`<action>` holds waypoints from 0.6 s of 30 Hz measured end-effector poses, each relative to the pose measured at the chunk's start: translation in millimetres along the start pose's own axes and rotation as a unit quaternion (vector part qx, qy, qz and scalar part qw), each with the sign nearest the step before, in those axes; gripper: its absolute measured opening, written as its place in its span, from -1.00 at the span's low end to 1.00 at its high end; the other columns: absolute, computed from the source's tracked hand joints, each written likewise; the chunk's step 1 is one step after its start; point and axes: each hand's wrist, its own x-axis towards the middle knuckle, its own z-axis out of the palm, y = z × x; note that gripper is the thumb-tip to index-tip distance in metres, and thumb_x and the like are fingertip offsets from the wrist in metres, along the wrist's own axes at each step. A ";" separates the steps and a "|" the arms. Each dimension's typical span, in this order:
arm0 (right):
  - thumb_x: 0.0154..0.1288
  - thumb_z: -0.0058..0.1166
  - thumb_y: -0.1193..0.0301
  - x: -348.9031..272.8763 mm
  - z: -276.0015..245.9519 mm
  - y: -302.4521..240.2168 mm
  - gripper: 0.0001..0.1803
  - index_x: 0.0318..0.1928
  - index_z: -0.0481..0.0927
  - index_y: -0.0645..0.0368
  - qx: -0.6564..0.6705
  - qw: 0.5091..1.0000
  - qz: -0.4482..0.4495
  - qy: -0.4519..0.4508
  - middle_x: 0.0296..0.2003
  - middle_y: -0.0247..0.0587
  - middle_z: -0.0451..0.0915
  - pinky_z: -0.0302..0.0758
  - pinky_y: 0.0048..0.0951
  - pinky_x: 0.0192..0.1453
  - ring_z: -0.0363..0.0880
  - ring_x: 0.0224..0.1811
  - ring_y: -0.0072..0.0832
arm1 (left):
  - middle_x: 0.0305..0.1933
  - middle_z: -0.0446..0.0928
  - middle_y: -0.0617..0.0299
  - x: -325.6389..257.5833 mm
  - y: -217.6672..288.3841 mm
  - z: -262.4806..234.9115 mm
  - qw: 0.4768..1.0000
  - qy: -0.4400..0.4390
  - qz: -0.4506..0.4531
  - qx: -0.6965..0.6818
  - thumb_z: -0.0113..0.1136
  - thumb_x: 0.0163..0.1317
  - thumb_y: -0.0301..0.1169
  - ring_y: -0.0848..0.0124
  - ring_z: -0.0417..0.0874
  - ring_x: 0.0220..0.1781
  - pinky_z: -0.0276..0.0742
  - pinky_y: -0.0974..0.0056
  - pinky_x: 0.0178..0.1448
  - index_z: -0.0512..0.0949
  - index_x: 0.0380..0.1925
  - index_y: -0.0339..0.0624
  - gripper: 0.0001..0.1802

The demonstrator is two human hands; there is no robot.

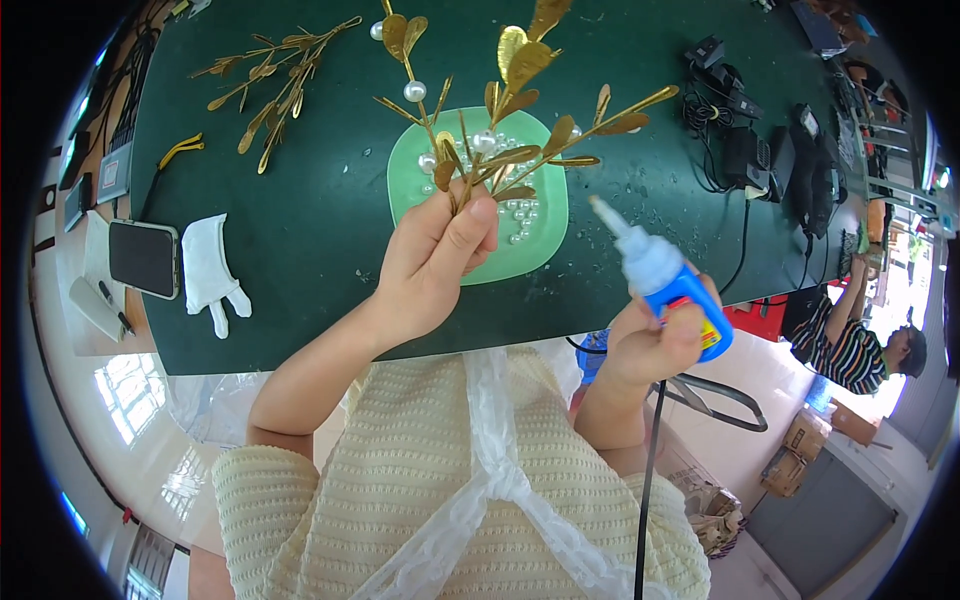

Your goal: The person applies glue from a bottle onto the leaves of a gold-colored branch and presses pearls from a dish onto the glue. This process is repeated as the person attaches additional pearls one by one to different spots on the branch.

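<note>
My left hand is closed round the stems of a gold artificial leaf branch, which fans out upward. White pearl beads sit on its twigs, one of them on the left twig. Behind the branch lies a light green plate with many loose pearls on it. To the right, my right hand grips a blue glue bottle with a pale cap and narrow nozzle. The bottle tilts so that its tip points up and left, apart from the branch.
More gold leaf branches lie at the far left of the green table. Near its left edge are a white glove-like cloth and a phone. Black power adapters and cables lie at the right. A person is farther right.
</note>
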 end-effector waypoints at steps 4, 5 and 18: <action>0.04 -0.04 0.03 6.6 -21.2 16.1 -0.48 -0.31 0.39 0.32 0.130 0.984 0.120 -0.029 -0.55 -0.26 0.41 0.18 -0.63 -0.53 0.27 -0.60 -0.60 | -0.65 0.15 0.43 0.5 -0.9 -3.4 0.999 0.000 -0.027 -0.040 -0.22 0.33 -0.23 0.65 0.07 -0.63 -0.01 0.50 -0.58 0.26 -0.55 -0.18 -0.67; 0.05 -0.05 0.03 11.1 -28.1 18.6 -0.49 -0.29 0.40 0.32 0.127 0.982 0.119 -0.070 -0.54 -0.25 0.41 0.16 -0.62 -0.53 0.25 -0.60 -0.62 | -0.66 0.13 0.43 1.5 -0.8 -3.5 0.998 -0.002 -0.030 -0.056 -0.23 0.33 -0.22 0.65 0.06 -0.64 -0.03 0.50 -0.60 0.25 -0.56 -0.18 -0.66; 0.10 0.06 0.39 12.7 -23.5 25.3 -0.79 -0.50 0.43 0.31 0.024 0.975 0.111 -0.193 -0.60 -0.39 0.29 0.09 -0.62 -0.54 0.20 -0.57 -0.68 | -0.77 0.06 0.40 5.0 4.3 -1.4 0.966 -0.044 -0.059 -0.247 -0.35 0.34 -0.15 0.61 0.02 -0.74 -0.07 0.48 -0.66 0.19 -0.63 -0.14 -0.59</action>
